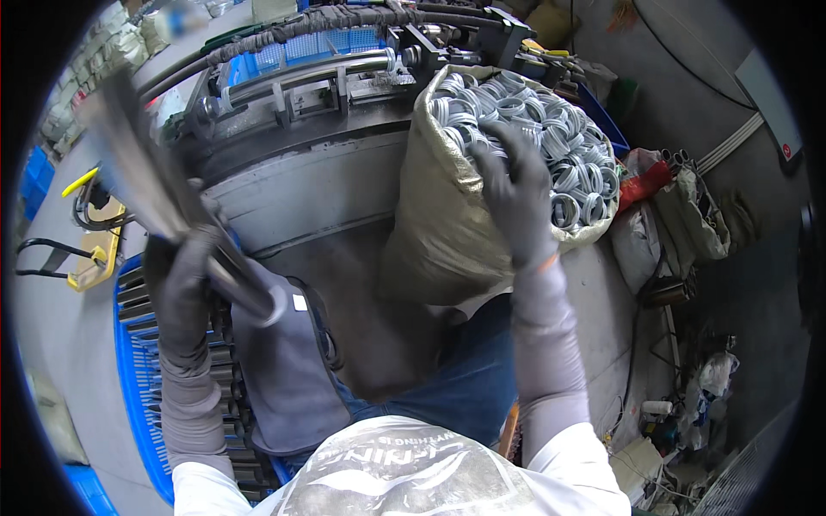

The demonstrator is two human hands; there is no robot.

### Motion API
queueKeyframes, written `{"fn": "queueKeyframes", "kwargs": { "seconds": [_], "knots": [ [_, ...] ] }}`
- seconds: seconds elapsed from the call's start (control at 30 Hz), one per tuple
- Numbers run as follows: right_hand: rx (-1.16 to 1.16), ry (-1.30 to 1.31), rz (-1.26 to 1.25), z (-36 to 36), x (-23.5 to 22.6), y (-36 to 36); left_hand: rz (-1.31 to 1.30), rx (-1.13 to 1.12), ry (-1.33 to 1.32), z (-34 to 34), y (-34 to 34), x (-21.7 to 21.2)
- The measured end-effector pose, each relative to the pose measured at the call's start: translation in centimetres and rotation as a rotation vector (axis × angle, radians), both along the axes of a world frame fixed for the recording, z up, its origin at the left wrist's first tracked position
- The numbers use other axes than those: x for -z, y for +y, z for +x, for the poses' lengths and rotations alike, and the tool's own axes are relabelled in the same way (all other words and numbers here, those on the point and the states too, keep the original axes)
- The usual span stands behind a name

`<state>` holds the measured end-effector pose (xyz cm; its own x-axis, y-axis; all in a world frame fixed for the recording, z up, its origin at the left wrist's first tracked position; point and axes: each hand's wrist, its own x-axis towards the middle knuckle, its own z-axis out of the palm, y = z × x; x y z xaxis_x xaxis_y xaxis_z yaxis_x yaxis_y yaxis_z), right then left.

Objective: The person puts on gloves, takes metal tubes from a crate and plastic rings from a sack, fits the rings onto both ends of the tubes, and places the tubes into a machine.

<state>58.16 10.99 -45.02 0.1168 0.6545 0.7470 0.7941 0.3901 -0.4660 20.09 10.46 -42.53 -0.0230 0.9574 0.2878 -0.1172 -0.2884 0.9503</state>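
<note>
My left hand (185, 271), in a dark grey glove, is closed around a shiny metal tube (245, 288). The tube slants from upper left to lower right, and its far part is smeared by motion, so whether a second tube lies alongside cannot be told. At the near edge of a pale woven sack (447, 224), my gloved right hand (520, 193) hovers with its fingers apart and slightly bent. Threaded-looking silver metal rings (559, 138) fill the sack to its top. The fingertips are over the rings, and nothing shows between them.
Under my left forearm, a blue crate (138, 370) holds several dark tubes. A machine with metal rods (310, 73) spans the far side. At the left stands a yellow-and-black handled tool (90, 258). Bags (637, 249) and clutter line the right wall.
</note>
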Motion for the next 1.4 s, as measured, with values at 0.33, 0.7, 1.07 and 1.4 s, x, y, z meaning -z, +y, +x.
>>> {"fn": "queueKeyframes", "kwargs": {
  "seconds": [0.33,0.7,1.07,1.4],
  "knots": [
    [0.265,-0.54,-0.692,0.8,-2.5,13.1,0.338,0.177,1.3,1.7,-1.2,10.5],
    [0.089,0.266,-0.401,8.6,-3.6,3.7,0.304,0.185,1.332,1.5,-0.9,11.1],
    [-0.423,0.817,-0.428,-0.2,0.2,-6.4,0.422,0.191,1.202,0.6,-0.9,10.4],
    [-0.687,1.262,-0.459,-3.7,3.1,-6.3,0.453,0.149,1.156,0.1,-1.4,9.6]
  ]
}}
